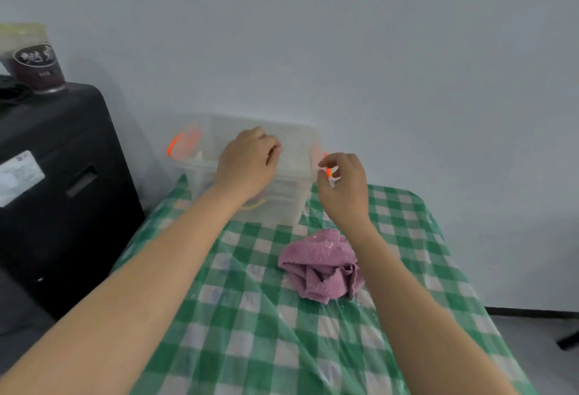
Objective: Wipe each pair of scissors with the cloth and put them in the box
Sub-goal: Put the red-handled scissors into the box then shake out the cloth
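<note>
Two hands hang over the translucent box [283, 206] at the middle of the frame, near the far edge of the checked surface [244, 316]. The left hand [247, 164] sits above the box's opening with its fingers curled under; whether they hold anything cannot be told. The right hand [343, 181] hovers at the box's right end beside an orange latch [327, 171], thumb and forefinger drawn close, nothing plainly between them. No loose scissors lie on the surface; faint coloured loops [255, 203] through the front wall may be scissor handles, though that is unsure. Scissors would likely handle as stiff, light and slick once wiped, best taken by the handle loops, blades closed. The purple cloth [319, 264], crumpled at lower centre-right, looks soft and limp, easily bunched anywhere. The box seems thin, light plastic, apt to slide if pushed.
</note>
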